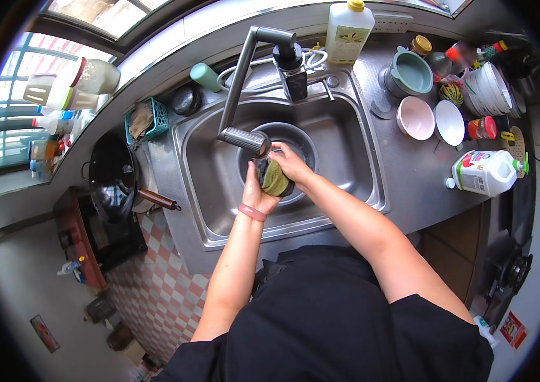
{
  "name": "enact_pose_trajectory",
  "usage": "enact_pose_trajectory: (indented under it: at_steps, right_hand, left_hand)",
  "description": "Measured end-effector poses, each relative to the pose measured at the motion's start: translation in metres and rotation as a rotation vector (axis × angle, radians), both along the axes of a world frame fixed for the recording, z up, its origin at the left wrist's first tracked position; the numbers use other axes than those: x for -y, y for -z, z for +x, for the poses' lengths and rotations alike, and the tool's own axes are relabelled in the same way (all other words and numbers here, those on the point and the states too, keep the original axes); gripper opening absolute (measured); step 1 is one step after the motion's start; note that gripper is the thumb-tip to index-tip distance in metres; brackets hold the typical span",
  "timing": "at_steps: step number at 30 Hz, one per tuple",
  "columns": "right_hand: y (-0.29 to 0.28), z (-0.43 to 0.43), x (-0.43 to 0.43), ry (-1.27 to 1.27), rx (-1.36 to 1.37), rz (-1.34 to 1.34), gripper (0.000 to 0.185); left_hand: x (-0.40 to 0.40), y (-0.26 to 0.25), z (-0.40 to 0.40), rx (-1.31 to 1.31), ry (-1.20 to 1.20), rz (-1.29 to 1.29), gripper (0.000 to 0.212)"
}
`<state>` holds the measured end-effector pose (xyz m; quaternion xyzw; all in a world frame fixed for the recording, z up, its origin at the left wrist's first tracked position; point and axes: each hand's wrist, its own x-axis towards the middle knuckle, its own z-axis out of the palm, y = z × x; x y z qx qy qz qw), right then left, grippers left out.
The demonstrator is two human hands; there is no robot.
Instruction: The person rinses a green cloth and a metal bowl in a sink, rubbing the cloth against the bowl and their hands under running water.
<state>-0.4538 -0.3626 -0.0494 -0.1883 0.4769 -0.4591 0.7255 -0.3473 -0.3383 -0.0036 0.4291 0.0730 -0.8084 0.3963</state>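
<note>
Both hands are over a round metal basin (309, 143) that stands inside the stainless steel sink (346, 143). My left hand (258, 193), with a pinkish bangle at the wrist, supports a bunched green and dark cloth (275, 179) from the left and below. My right hand (290, 164) holds the same cloth from the upper right. The grey faucet (246, 138) has its outlet just above the fingertips; whether water runs is hard to tell.
Right of the sink stand a pink bowl (415, 118), a white bowl (449, 122), stacked dishes (489, 90) and a white detergent jug (482, 172). A black wok (112, 179) and a teal basket (159, 117) are at the left. A large bottle (349, 36) stands behind the sink.
</note>
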Motion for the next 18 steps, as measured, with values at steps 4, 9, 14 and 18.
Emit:
enact_pose_trajectory:
  at_steps: [4,9,14,18]
  right_hand:
    - [-0.048,0.037,-0.038,-0.044,-0.900,-0.522,0.020]
    - [-0.021,0.006,-0.007,0.076,-0.953,-0.306,0.032]
    - [-0.064,0.052,-0.042,0.149,-0.896,-0.567,0.026]
    - [-0.017,0.006,0.001,0.075,-1.117,-0.379,0.032]
  left_hand:
    - [0.005,0.018,0.022,0.134,-0.053,-0.051,0.044]
    - [-0.002,0.012,-0.017,0.253,0.027,-0.048,0.037]
    - [-0.002,0.060,0.042,-0.267,0.024,-0.451,0.038]
    - [-0.009,0.016,-0.008,0.152,-0.028,-0.201,0.047]
